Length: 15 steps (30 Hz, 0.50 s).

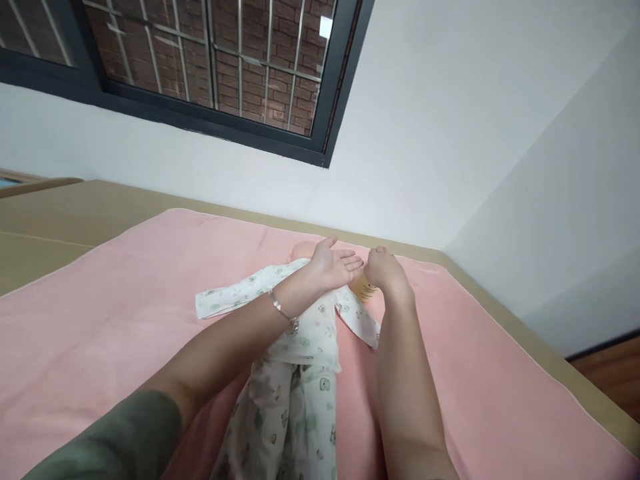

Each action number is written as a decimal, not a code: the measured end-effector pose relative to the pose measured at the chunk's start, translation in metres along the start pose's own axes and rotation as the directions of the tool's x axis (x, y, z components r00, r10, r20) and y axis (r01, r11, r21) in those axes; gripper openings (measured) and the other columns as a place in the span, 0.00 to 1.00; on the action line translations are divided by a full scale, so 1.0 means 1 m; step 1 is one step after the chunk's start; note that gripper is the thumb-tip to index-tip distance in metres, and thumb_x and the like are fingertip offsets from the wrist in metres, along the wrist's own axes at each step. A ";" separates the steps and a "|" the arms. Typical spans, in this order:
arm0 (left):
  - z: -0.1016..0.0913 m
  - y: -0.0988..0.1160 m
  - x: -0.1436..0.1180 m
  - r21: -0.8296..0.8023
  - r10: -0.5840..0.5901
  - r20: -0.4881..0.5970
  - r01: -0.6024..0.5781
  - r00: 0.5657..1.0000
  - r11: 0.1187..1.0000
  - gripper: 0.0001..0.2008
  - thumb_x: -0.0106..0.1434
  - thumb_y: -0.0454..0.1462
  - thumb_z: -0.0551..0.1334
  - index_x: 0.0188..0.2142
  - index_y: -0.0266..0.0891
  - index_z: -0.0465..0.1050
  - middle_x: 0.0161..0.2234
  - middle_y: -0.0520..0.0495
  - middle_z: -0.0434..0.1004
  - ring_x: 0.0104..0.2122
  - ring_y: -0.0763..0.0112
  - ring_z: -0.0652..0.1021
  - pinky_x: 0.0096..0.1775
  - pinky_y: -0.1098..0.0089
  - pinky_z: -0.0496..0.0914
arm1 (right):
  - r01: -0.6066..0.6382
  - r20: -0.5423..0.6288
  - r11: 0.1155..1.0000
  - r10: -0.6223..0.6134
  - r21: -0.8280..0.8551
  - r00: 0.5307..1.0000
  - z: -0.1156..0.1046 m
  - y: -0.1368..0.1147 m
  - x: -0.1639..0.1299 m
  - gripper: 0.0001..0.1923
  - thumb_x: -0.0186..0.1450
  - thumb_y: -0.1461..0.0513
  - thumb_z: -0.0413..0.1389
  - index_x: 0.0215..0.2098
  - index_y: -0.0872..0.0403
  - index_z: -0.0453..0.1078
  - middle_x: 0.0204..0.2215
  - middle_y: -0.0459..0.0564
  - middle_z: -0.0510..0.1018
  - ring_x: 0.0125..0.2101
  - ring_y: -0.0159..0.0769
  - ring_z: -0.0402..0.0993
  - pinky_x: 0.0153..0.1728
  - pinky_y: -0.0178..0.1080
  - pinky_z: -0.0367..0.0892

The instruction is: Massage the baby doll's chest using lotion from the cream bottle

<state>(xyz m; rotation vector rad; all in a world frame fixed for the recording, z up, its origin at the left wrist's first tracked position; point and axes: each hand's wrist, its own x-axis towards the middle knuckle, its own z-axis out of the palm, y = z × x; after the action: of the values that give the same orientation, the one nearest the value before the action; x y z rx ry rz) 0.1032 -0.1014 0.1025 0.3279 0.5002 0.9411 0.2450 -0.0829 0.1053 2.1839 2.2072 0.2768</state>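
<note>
Our left hand (pixel 334 265) is lying open, palm up and fingers stretched flat, hovering just above the chest of a baby doll (pixel 300 320), grasping nothing. We are wearing a thin silver bracelet (pixel 283 311) on that wrist, and a grey-green sleeve (pixel 115 440) is covering the upper arm at the lower left edge. Our right hand (pixel 384 268) is curling downward just beside the left one, its fingers closing around a small yellowish bottle (pixel 363 288) with dark print on it; only a sliver of the bottle is showing between the two hands, so we cannot tell its shape or whether it has a cap. We are seeing the doll lying on its back along the middle of the bed, dressed in a white suit printed with small green figures, its sleeves spread out to both sides and its legs pointing toward us. Its head (pixel 301 251) is peeking out just behind our left hand, mostly hidden by it. A pink blanket (pixel 100 320) is covering the bed beneath the doll, and a tan mattress edge (pixel 75 213) is showing around it. Behind the bed a white wall (pixel 450 133) is rising, with a dark-framed barred window (pixel 220 67) looking out on brick.
</note>
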 end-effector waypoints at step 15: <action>-0.010 0.024 -0.115 0.076 0.157 0.129 -0.167 0.979 0.983 0.29 0.72 0.49 0.48 0.66 0.36 0.60 0.62 0.34 0.70 0.64 0.50 0.68 0.64 0.52 0.65 | 0.438 -0.452 0.630 -0.152 0.641 0.879 -0.027 -0.095 -0.079 0.32 0.75 0.49 0.38 0.72 0.53 0.49 0.73 0.55 0.47 0.73 0.49 0.38 0.70 0.60 0.40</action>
<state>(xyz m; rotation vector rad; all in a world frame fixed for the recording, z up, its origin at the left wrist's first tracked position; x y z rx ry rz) 0.0247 -0.1831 0.1356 0.5079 0.4068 1.0520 0.1488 -0.1647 0.1102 2.0791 3.3088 -0.3288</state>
